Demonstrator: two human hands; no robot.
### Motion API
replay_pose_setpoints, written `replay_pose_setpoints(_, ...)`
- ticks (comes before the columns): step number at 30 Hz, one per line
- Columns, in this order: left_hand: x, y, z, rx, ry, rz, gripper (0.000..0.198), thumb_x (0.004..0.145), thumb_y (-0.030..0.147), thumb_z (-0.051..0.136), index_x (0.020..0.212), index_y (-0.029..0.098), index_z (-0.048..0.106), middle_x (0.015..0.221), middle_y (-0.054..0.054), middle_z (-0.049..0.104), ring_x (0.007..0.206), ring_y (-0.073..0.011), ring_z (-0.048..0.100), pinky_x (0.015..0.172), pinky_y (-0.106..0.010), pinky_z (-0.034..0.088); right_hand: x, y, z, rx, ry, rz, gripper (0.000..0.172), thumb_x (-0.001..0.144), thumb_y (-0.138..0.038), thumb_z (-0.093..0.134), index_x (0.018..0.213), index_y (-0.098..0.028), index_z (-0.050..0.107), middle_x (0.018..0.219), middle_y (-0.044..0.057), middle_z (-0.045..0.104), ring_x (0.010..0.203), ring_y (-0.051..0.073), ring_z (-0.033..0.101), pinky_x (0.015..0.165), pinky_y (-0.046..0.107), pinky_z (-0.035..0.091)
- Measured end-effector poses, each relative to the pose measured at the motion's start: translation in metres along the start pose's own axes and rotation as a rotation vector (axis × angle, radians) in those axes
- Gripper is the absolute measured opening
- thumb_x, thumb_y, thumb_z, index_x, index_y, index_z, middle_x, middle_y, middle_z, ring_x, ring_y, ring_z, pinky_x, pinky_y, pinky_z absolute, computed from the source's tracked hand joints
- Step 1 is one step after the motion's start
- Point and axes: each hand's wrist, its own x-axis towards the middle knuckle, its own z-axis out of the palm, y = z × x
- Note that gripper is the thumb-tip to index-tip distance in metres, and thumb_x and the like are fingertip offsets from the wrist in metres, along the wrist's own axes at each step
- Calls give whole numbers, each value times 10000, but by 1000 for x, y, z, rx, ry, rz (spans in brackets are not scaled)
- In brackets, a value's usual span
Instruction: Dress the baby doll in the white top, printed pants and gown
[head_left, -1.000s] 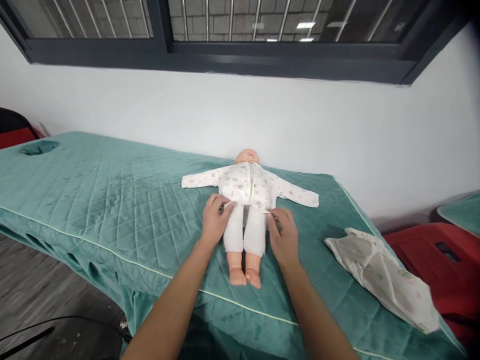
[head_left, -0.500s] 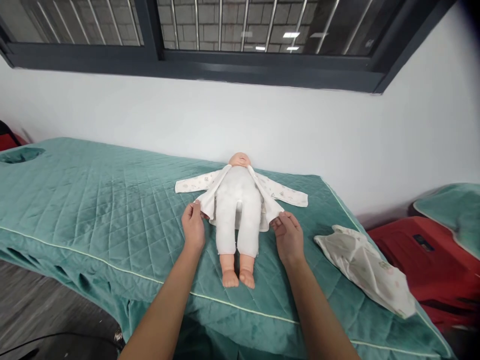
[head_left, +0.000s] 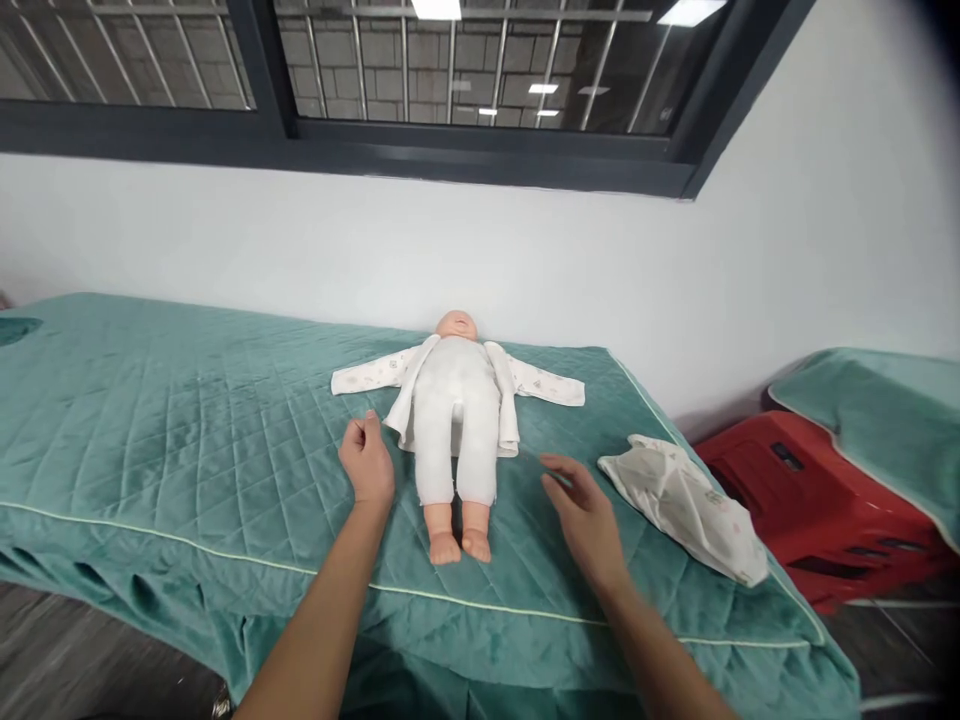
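A baby doll [head_left: 457, 420] lies on its back on a green quilted bed cover [head_left: 225, 440], its bare feet toward me. Its white body is partly covered by a white printed baby shirt [head_left: 367, 375] that hangs unfastened at the front, sleeves spread to both sides. My left hand [head_left: 366, 462] is closed, just left of the shirt's left front flap, with no cloth visible in it. To the right of the doll's legs, my right hand [head_left: 581, 505] hovers with thumb and fingers apart, holding nothing. Right of that hand lies a crumpled piece of white printed cloth [head_left: 690, 505].
Behind the bed stands a white wall [head_left: 300, 240] under a dark-framed window [head_left: 480, 160] with metal bars. Past the bed's right edge are a red plastic object [head_left: 795, 500] and another green cover [head_left: 877, 420].
Both hands have let go of the shirt's front flaps. The right flap has dropped in beside the doll's body, and my right hand has opened. The view has shifted slightly.
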Motion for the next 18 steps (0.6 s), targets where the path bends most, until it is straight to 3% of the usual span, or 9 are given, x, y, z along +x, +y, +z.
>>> replay_pose_setpoints(5,-7,6,-10,62,-45,36,447,915,427,524,584,188,342,579,63,287,576,-93,289,566,-231,264,38,-8,-87,-485,128,-258,293,870,-398,580,1115,-243,617,1255,93,614,1172,270,573,1053,459,419)
replay_pose_setpoints(7,-11,8,-16,74,-79,22,447,916,435,519,586,189,345,582,61,290,582,-97,291,566,-233,264,64,-6,-119,-684,98,-179,350,887,-399,549,1190,-229,590,1254,131,621,1165,302,581,1031,466,417)
replay_pose_setpoints(9,-15,11,-24,82,-112,4,447,912,443,523,586,191,347,581,58,291,583,-100,294,566,-234,265,87,0,-143,-851,-46,-99,431,890,-439,541,1216,-159,578,1298,220,589,1224,350,544,1036,463,394)
replay_pose_setpoints(11,-20,14,-32,85,-152,-12,450,907,449,526,586,194,339,577,56,286,578,-102,295,559,-234,266,105,7,-159,-915,-220,-17,466,875,-472,552,1186,-128,587,1287,268,589,1187,369,570,991,447,412)
replay_pose_setpoints(14,-27,21,-44,88,-203,-38,457,900,459,529,584,198,327,566,56,278,564,-103,292,541,-231,266,120,12,-167,-979,-445,38,450,838,-542,567,1073,-163,633,1149,234,671,1016,353,648,862,427,461)
replay_pose_setpoints(18,-37,35,-58,99,-301,-63,450,900,462,529,597,196,330,571,60,275,561,-96,294,541,-223,277,131,0,-160,-1024,-510,-50,316,754,-526,633,846,-225,654,887,137,713,793,292,647,705,377,453)
